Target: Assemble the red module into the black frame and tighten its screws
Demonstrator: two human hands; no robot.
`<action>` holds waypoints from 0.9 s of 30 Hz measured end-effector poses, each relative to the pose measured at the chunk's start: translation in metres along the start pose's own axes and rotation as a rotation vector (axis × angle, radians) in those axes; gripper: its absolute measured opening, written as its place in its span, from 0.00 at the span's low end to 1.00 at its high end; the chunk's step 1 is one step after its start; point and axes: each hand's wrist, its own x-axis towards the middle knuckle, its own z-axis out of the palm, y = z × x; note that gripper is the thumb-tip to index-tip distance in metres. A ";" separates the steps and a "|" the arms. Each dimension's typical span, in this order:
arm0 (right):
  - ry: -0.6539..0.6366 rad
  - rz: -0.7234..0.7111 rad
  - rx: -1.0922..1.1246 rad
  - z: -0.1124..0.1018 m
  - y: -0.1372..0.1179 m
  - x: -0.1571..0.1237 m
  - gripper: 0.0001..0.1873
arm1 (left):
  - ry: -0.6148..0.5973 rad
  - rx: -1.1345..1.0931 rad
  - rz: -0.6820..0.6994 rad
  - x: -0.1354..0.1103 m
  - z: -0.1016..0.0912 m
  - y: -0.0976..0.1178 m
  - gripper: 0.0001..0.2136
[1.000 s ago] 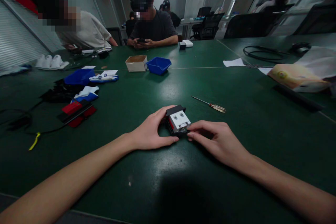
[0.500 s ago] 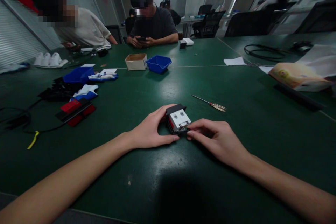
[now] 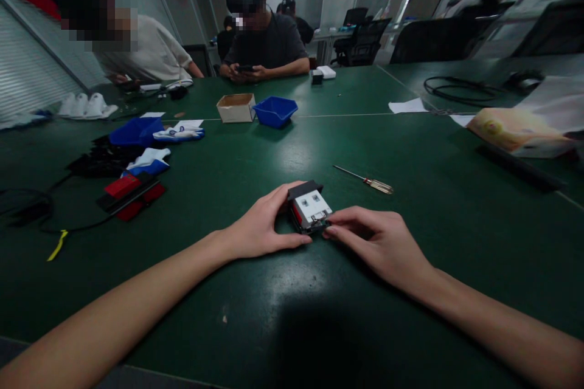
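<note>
In front of me on the green table is a small boxy device (image 3: 312, 205) with a white top, two little square openings, a black edge and a red side. My left hand (image 3: 258, 226) grips it from the left, thumb along the near side and fingers around the far side, partly hidden behind it. At its near right corner, beside a metal fitting, my right hand (image 3: 381, 242) pinches thumb and forefinger together. Whatever lies between those fingertips is too small to make out. A screwdriver (image 3: 378, 186) with a clear handle lies beyond my right hand.
A cardboard box (image 3: 236, 112) and a blue bin (image 3: 275, 112) stand farther back. Gloves (image 3: 148, 161), a red and black object (image 3: 132, 194) and cables lie left. A printed bag (image 3: 515, 132) lies right. Two people sit across the table; one holds a phone (image 3: 246, 68).
My right fingertips have shifted very slightly at the device's corner. The device and my left hand stay practically where they were.
</note>
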 end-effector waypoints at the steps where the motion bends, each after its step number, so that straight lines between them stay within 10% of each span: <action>1: -0.001 -0.007 -0.004 0.000 0.000 0.000 0.06 | 0.000 0.004 0.003 0.000 0.000 0.000 0.41; 27: 0.052 -0.065 -0.058 0.002 0.005 0.003 0.04 | -0.006 -0.014 -0.008 0.000 0.000 0.001 0.37</action>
